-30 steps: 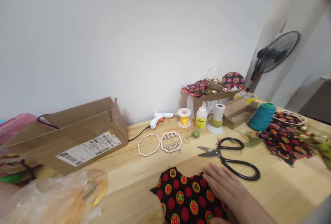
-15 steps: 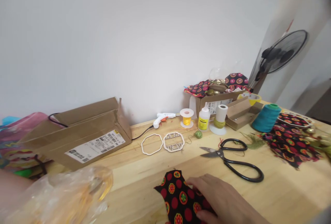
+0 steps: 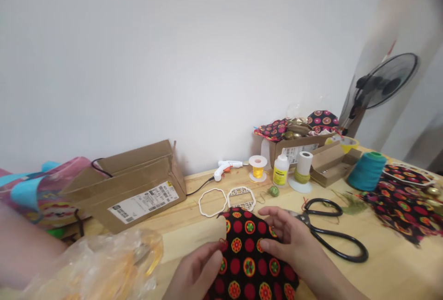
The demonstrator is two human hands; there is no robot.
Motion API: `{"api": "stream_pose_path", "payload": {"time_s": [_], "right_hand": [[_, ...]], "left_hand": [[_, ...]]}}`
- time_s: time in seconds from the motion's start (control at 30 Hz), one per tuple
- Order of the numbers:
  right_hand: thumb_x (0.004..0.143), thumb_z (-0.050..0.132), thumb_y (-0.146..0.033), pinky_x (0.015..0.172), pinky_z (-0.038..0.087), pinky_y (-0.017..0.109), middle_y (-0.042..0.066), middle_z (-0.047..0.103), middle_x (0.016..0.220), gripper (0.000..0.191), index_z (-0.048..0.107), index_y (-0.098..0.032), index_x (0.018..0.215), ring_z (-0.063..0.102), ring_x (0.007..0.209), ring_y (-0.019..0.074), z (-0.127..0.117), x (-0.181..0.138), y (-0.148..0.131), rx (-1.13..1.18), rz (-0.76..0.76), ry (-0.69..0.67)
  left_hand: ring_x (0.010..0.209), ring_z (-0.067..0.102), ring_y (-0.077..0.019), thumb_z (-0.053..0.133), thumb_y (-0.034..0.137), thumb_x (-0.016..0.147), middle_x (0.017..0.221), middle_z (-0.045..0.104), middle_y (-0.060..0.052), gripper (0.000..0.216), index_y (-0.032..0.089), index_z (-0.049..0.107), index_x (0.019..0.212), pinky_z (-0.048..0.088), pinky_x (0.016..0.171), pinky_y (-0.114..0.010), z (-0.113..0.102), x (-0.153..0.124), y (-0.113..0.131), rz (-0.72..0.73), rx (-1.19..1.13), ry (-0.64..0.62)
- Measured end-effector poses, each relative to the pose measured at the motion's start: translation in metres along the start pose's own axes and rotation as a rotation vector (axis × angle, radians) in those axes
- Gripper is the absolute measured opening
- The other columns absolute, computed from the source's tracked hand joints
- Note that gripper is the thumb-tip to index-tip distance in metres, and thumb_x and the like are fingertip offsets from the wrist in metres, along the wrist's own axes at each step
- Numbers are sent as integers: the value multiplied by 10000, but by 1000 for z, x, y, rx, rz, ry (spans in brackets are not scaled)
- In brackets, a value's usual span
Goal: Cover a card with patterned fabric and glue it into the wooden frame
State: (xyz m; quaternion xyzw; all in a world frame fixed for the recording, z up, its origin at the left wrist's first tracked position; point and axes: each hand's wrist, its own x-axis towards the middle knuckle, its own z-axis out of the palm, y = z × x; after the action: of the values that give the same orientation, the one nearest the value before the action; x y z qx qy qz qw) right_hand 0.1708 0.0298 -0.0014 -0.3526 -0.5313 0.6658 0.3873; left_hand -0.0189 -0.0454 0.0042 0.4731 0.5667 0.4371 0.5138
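A piece of black fabric (image 3: 249,244) with red dots and orange-green flower motifs is raised in front of me at the bottom centre. My left hand (image 3: 199,270) pinches its left edge, a bit of red thread showing at the fingertips. On the opposite edge, my right hand (image 3: 290,247) grips the cloth between thumb and fingers. A pale cream strip (image 3: 194,237) reaches left from behind the fabric; whether my left hand touches it I cannot tell. Black-handled scissors (image 3: 332,235) lie just right of my right hand, their blades partly hidden by it.
Two wooden frames (image 3: 212,202), a glue gun (image 3: 228,168), yellow thread (image 3: 258,171), a glue bottle (image 3: 280,171) and a teal cone (image 3: 367,171) stand behind. Cardboard boxes (image 3: 145,175) line the wall. A plastic bag (image 3: 104,263) and another person's arm (image 3: 24,249) are at left.
My left hand has come into view and taken hold of the fabric's left edge. The fabric has been lifted and spread between both hands. The cream strip now shows. The view has shifted slightly.
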Motion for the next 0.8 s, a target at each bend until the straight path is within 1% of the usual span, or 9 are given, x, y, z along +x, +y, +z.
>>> {"api": "stream_pose_path", "payload": {"time_s": [0.03,0.07,0.17,0.27,0.37,0.5,0.6,0.7,0.8], "right_hand": [[579,681,-157,712,454,302,6,610,827,408,498,-206,941,591,799,180,2,5,0,20,-25,-6],[570,692,-148,709,457,301,9,623,833,409,508,-207,930,598,799,182,3,10,0,37,-46,-22],[572,710,-146,743,457,309,16,653,880,443,527,-213,970,610,848,190,5,24,1,70,-52,-107],[605,710,-200,736,467,320,6,677,812,454,536,-202,1024,631,798,188,9,37,-1,41,-57,-132],[619,699,-232,679,489,313,-9,684,738,406,547,-194,993,641,703,179,17,44,-6,35,-109,-111],[639,653,-146,733,493,268,0,684,856,261,618,-225,886,631,805,173,21,36,-9,-127,-339,48],[638,643,-127,710,516,247,5,693,866,233,663,-260,828,644,778,173,16,24,-11,-286,-560,132],[632,643,-119,651,530,253,1,715,761,243,676,-285,807,661,671,177,9,15,-18,-332,-629,100],[654,610,-136,586,523,269,-17,710,620,253,665,-307,832,656,562,179,1,7,-28,-252,-529,-55]], "left_hand": [[948,592,-253,536,423,743,1003,681,-94,354,171,645,967,456,831,-373,2,9,3,-27,-97,-31],[885,617,-250,590,405,707,927,706,-92,338,158,659,926,466,797,-372,4,18,5,-37,-151,-8],[727,649,-227,656,370,652,774,729,-78,301,139,682,843,479,698,-341,7,32,10,-55,-195,-52],[697,650,-214,691,320,623,742,729,-71,266,134,690,813,471,673,-314,4,35,13,-41,-192,-124],[688,648,-208,689,337,624,727,727,-70,254,133,687,774,467,676,-309,-1,35,10,-51,-201,-107],[671,648,-201,650,381,661,687,722,-82,260,130,676,720,456,705,-314,-6,38,0,-150,-393,-90],[632,642,-201,662,348,656,661,714,-96,261,103,681,747,450,710,-319,-5,37,-4,-188,-565,-149],[591,624,-174,663,288,663,622,696,-86,208,86,676,712,441,646,-274,-2,34,-1,-190,-624,-222],[595,608,-155,613,261,713,610,679,-73,184,86,666,692,423,627,-249,-1,30,6,-146,-630,-173]]}}
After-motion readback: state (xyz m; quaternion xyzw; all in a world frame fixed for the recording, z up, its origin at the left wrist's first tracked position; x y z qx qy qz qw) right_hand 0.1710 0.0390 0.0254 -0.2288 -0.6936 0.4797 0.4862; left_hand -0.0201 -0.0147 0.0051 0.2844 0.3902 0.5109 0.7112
